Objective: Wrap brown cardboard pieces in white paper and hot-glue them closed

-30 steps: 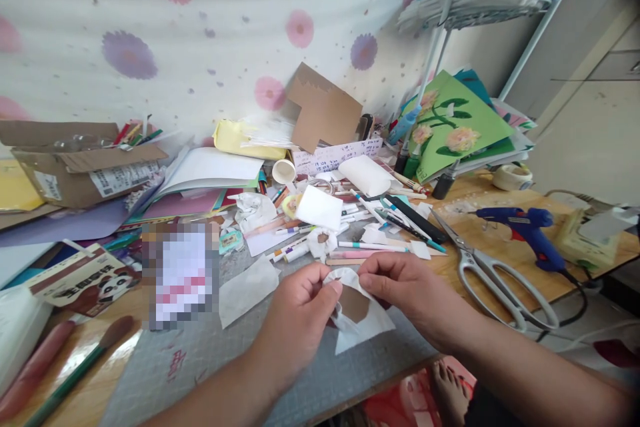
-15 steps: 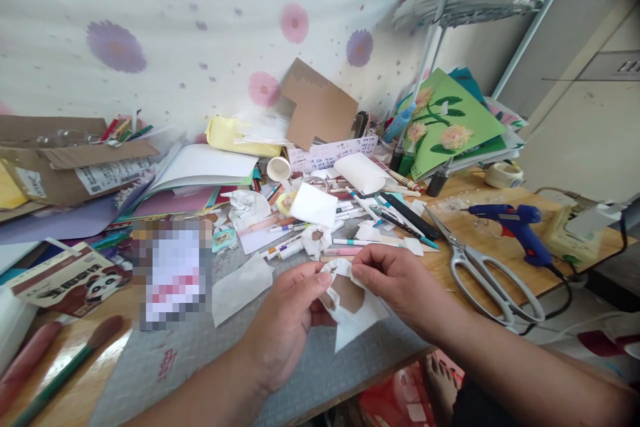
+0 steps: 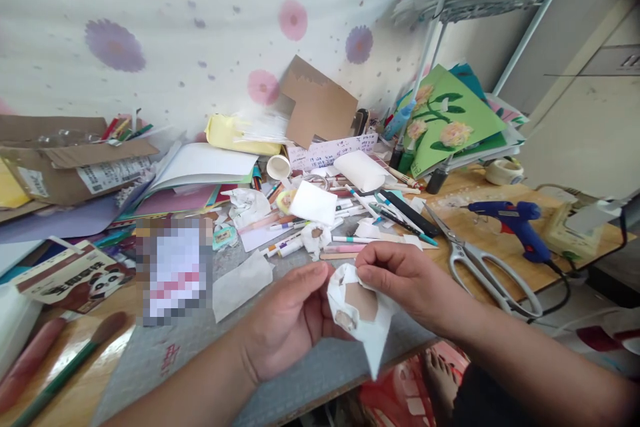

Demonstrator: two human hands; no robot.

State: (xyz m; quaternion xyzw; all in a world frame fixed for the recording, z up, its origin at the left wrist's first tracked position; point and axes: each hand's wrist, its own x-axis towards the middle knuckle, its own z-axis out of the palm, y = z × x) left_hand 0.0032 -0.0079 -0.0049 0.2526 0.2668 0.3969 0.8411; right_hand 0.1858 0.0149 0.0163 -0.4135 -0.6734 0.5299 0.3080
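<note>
One white paper piece (image 3: 367, 320) with one brown patch, pinched by right hand (image 3: 405, 280) and left hand (image 3: 290, 320), near table's (image 3: 480, 230) front edge; one scissors (image 3: 487, 267).

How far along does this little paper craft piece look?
A brown cut-out already sits on the white paper piece. The left hand and right hand hold it above the grey mat, pinching its top edge. The scissors and blue glue gun lie aside. What remains cannot be told.

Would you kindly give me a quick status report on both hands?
Left hand and right hand both pinching white paper piece, lifted off grey mat. Brown patch faces up. Scissors lie right, apart.
</note>
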